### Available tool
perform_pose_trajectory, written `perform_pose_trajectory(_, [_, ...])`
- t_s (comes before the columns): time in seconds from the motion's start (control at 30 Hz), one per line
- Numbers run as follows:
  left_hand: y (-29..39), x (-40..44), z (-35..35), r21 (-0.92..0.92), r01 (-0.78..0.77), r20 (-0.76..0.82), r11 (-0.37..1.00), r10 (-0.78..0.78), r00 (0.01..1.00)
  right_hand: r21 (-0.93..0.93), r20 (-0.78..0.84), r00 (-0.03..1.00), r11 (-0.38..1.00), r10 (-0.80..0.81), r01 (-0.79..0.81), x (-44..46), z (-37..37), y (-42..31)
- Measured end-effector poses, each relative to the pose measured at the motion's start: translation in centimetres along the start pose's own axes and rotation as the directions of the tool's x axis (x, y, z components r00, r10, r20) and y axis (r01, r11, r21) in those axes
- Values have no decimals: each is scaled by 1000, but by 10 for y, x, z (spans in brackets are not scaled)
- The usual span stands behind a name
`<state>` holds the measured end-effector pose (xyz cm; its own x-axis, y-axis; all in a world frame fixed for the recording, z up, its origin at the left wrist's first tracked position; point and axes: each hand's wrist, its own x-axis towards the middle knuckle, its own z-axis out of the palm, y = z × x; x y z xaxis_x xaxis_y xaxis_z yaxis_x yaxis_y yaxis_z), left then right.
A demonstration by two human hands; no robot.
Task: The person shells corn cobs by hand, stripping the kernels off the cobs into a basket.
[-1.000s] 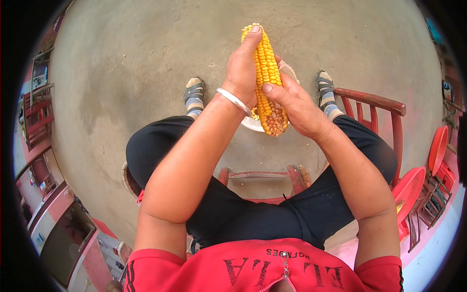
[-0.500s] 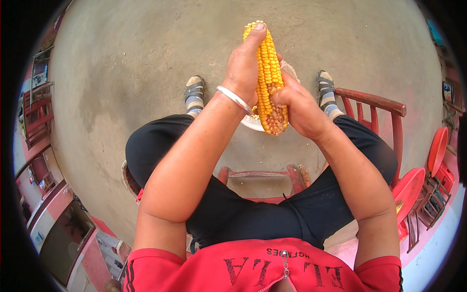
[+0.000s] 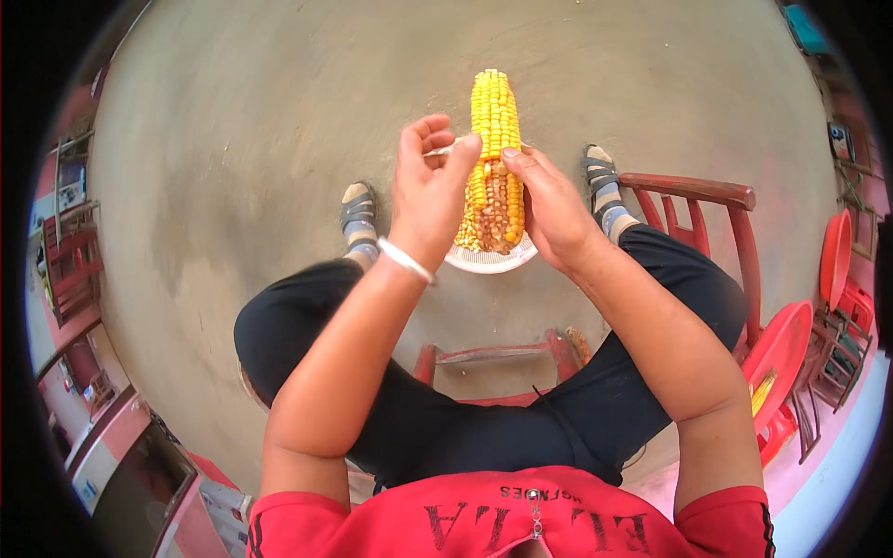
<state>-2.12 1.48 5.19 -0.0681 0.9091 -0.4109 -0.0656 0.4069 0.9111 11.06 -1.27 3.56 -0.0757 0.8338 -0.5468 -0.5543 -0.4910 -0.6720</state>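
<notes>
A yellow corn cob [image 3: 495,116] stands lengthwise before me, its far half full of kernels and its near part stripped in places to the brownish core. My right hand [image 3: 553,205] grips it from the right side, thumb lying across the rows. On the other side is my left hand [image 3: 426,191], fingers apart and loosely bent, a white bangle [image 3: 406,260] at its wrist. The left thumb tip is close beside the cob; whether it touches, I cannot tell. Below the cob sits a white basket [image 3: 493,265] with loose kernels [image 3: 468,232] in it.
A red wooden chair [image 3: 688,191] stands by my right leg. Further right are a red basin [image 3: 781,358] with corn in it and another red round one [image 3: 835,256]. Concrete floor [image 3: 233,139] spreads ahead. Red chairs [image 3: 73,265] line the left side.
My left hand has let go of the cob and moved left, its fingers opening. The right hand keeps the cob, now more upright in view, and more bare core shows.
</notes>
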Motion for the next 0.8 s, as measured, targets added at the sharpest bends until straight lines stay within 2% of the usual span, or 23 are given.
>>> perform_pose_trajectory(0.07, [-6, -7, -6, 151, -139, 294, 979, 89, 952, 26, -38, 999, 1000, -16, 17, -1, 1, -10])
perform_pose_trajectory(0.13, [-8, -12, 2, 93, -141, 259, 986, 113, 959, 8, -11, 1000, 1000, -13, 13, 0, 0, -15])
perform_pose_trajectory(0.27, [-1, -15, 9, 188, -248, 217, 950, 206, 954, 105, 52, 998, 994, 27, -33, 0, 3, -15])
perform_pose_trajectory(0.37, [4, -16, 12, 216, -321, 139, 922, 297, 945, 111, 44, 998, 993, -54, 49, -1, 6, -16])
perform_pose_trajectory(0.43, [4, -14, 10, 359, -263, 115, 895, 237, 965, -161, 36, 985, 972, -170, 174, -2, 9, -16])
perform_pose_trajectory(0.47, [1, -11, 8, 360, -260, 111, 896, 235, 966, -161, 38, 985, 972, -166, 170, -2, 9, -16])
perform_pose_trajectory(0.53, [-4, -6, 5, 57, -134, 196, 989, 121, 973, -183, 9, 992, 975, -124, 124, -3, 7, -18])
perform_pose_trajectory(0.57, [-6, -7, 5, 7, -95, 209, 995, 91, 974, -185, 10, 992, 975, -124, 123, -2, 7, -18])
perform_pose_trajectory(0.63, [-9, -9, 10, 15, -130, 216, 991, 123, 969, -232, 11, 982, 954, -191, 188, -1, 6, -18])
perform_pose_trajectory(0.67, [-10, -10, 11, 25, -164, 222, 986, 154, 963, -235, 14, 982, 954, -189, 187, -2, 7, -19])
perform_pose_trajectory(0.8, [-16, -5, 9, 0, -133, 211, 991, 130, 969, -210, 16, 988, 966, -151, 151, -2, 4, -23])
